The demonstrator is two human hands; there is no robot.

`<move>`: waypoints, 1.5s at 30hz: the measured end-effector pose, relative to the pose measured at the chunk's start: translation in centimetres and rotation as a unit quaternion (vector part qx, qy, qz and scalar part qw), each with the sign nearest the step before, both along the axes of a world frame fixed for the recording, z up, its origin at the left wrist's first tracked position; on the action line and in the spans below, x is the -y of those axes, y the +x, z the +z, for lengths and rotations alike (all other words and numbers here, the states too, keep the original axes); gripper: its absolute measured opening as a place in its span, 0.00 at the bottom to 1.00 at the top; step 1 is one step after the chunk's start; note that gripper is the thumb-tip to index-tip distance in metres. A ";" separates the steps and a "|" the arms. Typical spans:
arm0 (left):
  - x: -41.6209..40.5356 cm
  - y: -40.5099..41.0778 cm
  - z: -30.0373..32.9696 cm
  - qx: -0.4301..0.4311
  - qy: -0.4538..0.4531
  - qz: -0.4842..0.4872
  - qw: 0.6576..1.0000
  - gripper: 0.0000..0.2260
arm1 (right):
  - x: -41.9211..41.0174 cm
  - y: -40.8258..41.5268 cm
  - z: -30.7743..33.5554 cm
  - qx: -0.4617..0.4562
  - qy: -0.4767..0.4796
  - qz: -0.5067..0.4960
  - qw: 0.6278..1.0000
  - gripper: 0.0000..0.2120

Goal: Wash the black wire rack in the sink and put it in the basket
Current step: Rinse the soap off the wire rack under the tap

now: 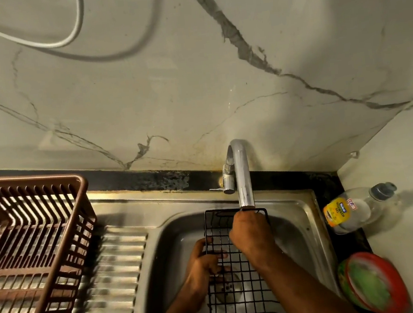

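Wire rack (240, 293), black and open-gridded, stands tilted in the sink (309, 245), its top edge just under the faucet (242, 175) spout and its lower part running out of view below. Landmark for everything else is that faucet.

Below and left of the faucet, the left hand (203, 266) grips the rack's left edge, fingers curled through the grid squares. Directly beneath the spout, the right hand (250, 230) sits over the upper right part of the rack; seen from the back, its fingers are hidden, so whether they hook the top bar or rub the wires I cannot tell.

Judging by its build, the rack should be light and stiff, holding its shape when lifted by one side. Wet coated wire is likely slippery, so fingers hooked through the mesh or wrapped round the thicker outer frame should hold better than a flat pinch. Water will drain freely through it.

Far left of the faucet stands the brown slatted basket (34, 240) on the ribbed drainboard, well apart from the rack. To the faucet's right lies a clear bottle (358, 208) with a yellow label.
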State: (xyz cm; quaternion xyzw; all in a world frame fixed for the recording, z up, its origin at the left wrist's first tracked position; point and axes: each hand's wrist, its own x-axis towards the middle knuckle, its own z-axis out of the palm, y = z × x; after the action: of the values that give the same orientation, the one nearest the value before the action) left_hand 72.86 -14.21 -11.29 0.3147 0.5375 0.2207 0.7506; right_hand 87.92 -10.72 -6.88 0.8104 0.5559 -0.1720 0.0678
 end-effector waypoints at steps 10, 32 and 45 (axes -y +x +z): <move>1.0 0.5 0.2 -0.005 -0.029 0.027 0.999 0.32 | 0.0 0.7 -0.5 -0.067 0.036 0.152 0.985 0.11; 2.0 0.9 0.0 -0.029 0.002 0.037 0.999 0.33 | 0.1 -2.7 -6.3 -0.517 0.316 -0.584 0.541 0.02; 2.2 0.9 0.0 -0.024 0.007 0.043 0.999 0.34 | 0.1 -3.4 -6.4 -0.537 0.275 -0.571 0.557 0.12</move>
State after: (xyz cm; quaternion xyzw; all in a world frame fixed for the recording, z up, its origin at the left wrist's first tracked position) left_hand 73.74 -16.38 -11.30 0.3019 0.5669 0.2491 0.7248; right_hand 84.49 -10.79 -13.23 0.6948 -0.0696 -0.4173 -0.5817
